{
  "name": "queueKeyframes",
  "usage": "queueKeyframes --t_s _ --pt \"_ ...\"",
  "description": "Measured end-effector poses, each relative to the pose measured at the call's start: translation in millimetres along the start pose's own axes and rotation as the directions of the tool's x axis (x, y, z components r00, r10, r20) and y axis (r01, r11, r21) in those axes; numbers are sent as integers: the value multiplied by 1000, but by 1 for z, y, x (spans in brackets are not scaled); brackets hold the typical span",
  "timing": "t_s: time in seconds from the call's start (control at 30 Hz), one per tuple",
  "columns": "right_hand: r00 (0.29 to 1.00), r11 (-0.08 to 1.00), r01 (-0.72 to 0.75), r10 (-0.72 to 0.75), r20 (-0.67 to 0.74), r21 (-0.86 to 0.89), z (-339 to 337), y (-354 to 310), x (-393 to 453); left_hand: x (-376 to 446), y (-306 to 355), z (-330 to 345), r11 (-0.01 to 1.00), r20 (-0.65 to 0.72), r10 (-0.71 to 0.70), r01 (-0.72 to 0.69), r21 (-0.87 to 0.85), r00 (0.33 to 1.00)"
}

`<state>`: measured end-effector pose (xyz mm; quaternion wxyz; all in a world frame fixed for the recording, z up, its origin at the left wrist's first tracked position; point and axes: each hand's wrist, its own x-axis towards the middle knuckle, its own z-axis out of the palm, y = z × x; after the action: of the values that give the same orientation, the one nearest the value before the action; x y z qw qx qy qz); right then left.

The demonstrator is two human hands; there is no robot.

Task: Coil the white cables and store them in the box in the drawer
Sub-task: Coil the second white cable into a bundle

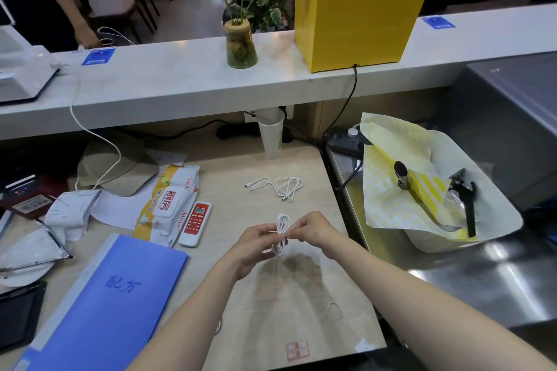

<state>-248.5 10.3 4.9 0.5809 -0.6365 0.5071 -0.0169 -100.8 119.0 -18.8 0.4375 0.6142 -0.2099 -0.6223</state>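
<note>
Your left hand point(256, 239) grips a folded white cable point(281, 233) above the desk point(301, 295), while your right hand point(310, 227) pinches its loose end at the bundle's middle, seemingly wrapping it. Next, probably secure that end. A second cable point(280, 187) lies uncoiled beyond, near the remote point(196, 223). No drawer or box shows.

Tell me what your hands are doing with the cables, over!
Left hand grips coiled white cable; right hand pinches its loose end. Second white cable lies uncoiled on the desk. No drawer or box in view.
</note>
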Motion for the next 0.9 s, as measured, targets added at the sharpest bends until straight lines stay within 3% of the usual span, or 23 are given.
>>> queueKeyframes --t_s 0.23,0.33,0.47,0.57,0.67,0.77,0.83,0.9 --pt "995 987 89 -95 -34 -135 -2 0 -1 1 -4 -3 1000 -14 14 -14 -18 1000" --pt "998 995 61 -62 -7 -78 -1 2 -3 2 -5 -3 999 -27 35 -35 -6 999" --pt "985 983 -155 147 86 94 2 -3 -7 4 -3 -3 996 -49 77 -75 43 996" --pt "927 903 -360 320 194 235 1 -8 -8 3 -1 -3 991 -56 99 -93 94 994" --pt "900 854 -424 359 247 301 0 -10 -8 3 0 -3 993 -69 90 -85 79 994" --pt "951 937 -297 271 151 185 4 -8 -7 5 -2 -4 997 -70 72 -69 38 995" --pt "996 993 -91 90 20 76 8 -5 -4 4 -3 -6 999 -81 50 -50 9 995" --pt "987 989 128 -135 -92 -73 9 -1 -3 4 -4 -7 999 -89 25 -28 -28 996"
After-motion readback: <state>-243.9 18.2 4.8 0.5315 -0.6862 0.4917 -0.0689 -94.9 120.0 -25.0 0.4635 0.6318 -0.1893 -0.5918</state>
